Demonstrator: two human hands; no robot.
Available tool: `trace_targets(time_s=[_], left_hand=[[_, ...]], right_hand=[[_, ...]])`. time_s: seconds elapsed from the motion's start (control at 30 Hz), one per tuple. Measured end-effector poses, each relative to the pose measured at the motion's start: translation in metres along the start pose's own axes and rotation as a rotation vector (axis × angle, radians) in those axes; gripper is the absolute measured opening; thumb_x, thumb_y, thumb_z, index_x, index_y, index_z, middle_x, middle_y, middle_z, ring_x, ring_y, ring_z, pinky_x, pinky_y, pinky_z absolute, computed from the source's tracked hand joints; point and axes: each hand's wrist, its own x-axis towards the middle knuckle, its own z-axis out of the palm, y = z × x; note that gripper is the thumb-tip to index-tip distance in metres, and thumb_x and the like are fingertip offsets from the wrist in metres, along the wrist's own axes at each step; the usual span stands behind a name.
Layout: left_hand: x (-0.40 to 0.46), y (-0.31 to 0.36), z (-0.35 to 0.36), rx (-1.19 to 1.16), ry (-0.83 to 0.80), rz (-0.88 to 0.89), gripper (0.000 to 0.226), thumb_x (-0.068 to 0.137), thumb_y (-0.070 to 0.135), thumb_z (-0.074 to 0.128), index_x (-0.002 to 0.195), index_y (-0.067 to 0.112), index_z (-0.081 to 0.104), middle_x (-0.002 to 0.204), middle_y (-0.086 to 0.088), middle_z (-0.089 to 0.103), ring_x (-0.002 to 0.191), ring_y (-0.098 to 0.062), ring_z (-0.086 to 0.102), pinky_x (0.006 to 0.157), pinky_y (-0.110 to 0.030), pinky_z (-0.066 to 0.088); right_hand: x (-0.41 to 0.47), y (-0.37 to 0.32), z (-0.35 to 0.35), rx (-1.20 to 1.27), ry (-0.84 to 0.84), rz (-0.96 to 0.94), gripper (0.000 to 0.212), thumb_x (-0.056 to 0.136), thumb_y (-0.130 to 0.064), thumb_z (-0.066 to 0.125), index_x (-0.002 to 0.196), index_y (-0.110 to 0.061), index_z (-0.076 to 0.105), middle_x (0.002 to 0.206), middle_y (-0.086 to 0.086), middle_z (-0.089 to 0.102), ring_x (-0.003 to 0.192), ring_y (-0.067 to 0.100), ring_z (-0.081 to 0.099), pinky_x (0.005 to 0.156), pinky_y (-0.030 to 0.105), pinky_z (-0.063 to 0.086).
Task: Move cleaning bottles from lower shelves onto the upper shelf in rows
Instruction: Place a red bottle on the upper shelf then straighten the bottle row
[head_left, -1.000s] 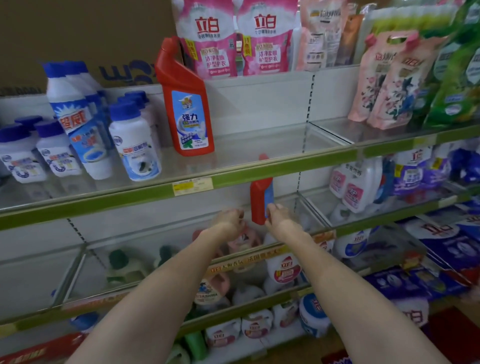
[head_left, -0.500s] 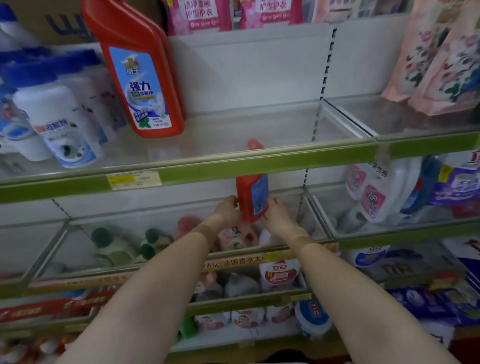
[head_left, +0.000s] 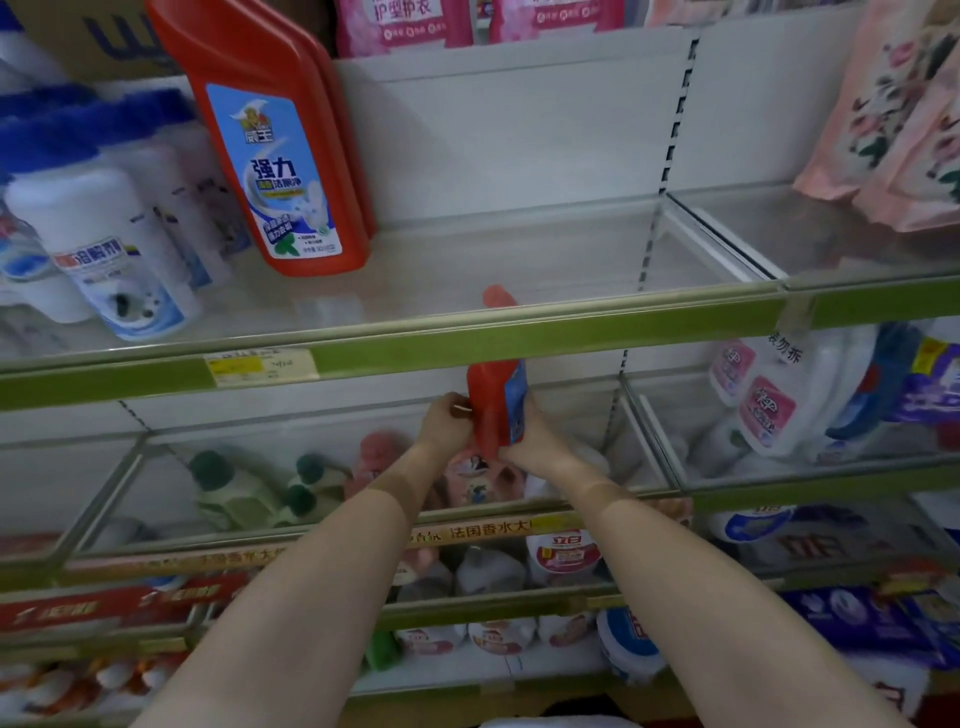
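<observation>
Gripping a red bottle (head_left: 493, 402) between them, the left hand (head_left: 448, 423) and the right hand (head_left: 535, 434) press on its two sides, fingers closed against the plastic; the bottle stands upright, its blue label turned to the right, its body just below the green rail (head_left: 519, 343) of the upper shelf (head_left: 493, 270); its red cap shows through the clear front lip above that rail, so the bottle sits in front of the shelf edge and not on the shelf; on the upper shelf, far and to the left, two like red bottles (head_left: 280, 156) stand one behind the other, leaning a little left, with a bare stretch of shelf to their right; further left stand white bottles with blue caps (head_left: 109, 249); floral pouches (head_left: 893, 114) rest at the far right; under the hands, in the lower bin, lie green-capped bottles (head_left: 244, 488) and a pink bottle (head_left: 382, 460).
</observation>
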Motion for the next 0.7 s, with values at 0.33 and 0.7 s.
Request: trace_targets(time_s=[0.33,0.7], left_hand=[[-0.050,-0.039,-0.089,0.467,0.042,0.169,0.010,0.091,0.017,0.062,0.099,0.023,0.063,0.093,0.008,0.067,0.083,-0.014,0.064,0.077,-0.031,0.053],[-0.061,-0.073,-0.191,0.442,0.021,0.305,0.010,0.087,0.017,0.070,0.096,0.014,0.072,0.097,-0.004,0.072,0.085,-0.024,0.067,0.073,-0.029,0.051]], right_hand=[[-0.020,-0.044,0.091,-0.128,0.056,0.071,0.089,0.048,-0.058,0.084,0.123,-0.045,0.040,0.110,-0.009,0.068,0.097,0.020,0.070,0.082,0.044,0.059],[-0.055,-0.119,0.124,-0.231,-0.016,0.168,0.078,0.065,-0.019,0.091,0.129,-0.024,0.048,0.106,-0.004,0.060,0.096,0.016,0.057,0.084,0.026,0.044]])
